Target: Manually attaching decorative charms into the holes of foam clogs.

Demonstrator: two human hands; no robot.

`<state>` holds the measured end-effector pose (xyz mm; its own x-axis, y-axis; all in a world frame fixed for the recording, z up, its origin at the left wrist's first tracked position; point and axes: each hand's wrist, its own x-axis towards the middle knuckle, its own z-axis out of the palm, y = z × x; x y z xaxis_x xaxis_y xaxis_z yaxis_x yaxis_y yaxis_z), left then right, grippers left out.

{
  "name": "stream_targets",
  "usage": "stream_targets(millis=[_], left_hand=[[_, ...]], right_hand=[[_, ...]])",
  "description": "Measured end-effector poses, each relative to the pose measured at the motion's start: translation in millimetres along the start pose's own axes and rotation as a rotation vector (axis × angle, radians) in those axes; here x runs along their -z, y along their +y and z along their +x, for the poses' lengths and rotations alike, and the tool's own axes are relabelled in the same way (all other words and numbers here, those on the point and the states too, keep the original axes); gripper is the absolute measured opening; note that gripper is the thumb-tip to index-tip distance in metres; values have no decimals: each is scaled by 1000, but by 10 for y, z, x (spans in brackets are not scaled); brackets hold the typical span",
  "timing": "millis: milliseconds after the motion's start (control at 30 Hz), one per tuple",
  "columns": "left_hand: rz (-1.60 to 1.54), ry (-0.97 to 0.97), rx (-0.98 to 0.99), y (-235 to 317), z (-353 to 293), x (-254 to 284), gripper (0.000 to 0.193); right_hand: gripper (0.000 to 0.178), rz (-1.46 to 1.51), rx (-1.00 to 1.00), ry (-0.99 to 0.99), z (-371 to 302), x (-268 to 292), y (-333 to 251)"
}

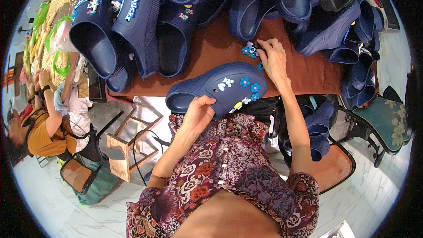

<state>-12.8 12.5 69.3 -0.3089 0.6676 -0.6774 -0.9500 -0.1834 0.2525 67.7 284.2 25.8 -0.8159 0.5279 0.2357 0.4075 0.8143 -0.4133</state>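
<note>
My left hand (200, 113) grips a navy clog (229, 89) at its lower side, thumb on top, holding it tilted over the table's near edge. White, blue-flower and yellow charms sit on the clog's upper; one small hole shows beside the white ones. Beyond the toe, my right hand (275, 60) reaches down to the brown cloth (211, 46), fingers curled together beside a small cluster of blue flower charms (249, 50). Whatever its fingertips pinch is hidden. Another blue flower charm (260, 66) lies just below the thumb.
Navy clogs (93, 39) crowd the table's far side and left, with another pile (352, 48) at right. A chair (337, 167) and more clogs (318, 123) stand at lower right. A wooden stool frame (125, 145) is at left. Farther left sits a person in orange-brown (48, 132).
</note>
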Motion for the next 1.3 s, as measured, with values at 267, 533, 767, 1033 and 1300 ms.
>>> stream_targets(millis=[267, 533, 767, 1033, 1300], left_hand=[[5, -36, 12, 8, 27, 29, 28], [26, -36, 13, -14, 43, 51, 33], [17, -40, -3, -19, 51, 52, 31], [31, -37, -3, -9, 14, 60, 32], [25, -66, -6, 21, -43, -45, 29]], right_hand=[[20, 42, 35, 44, 30, 16, -30], [19, 106, -11, -1, -45, 121, -67], [16, 157, -39, -81, -131, 257, 15], [14, 222, -109, -46, -56, 188, -52], [15, 269, -116, -93, -34, 120, -53]])
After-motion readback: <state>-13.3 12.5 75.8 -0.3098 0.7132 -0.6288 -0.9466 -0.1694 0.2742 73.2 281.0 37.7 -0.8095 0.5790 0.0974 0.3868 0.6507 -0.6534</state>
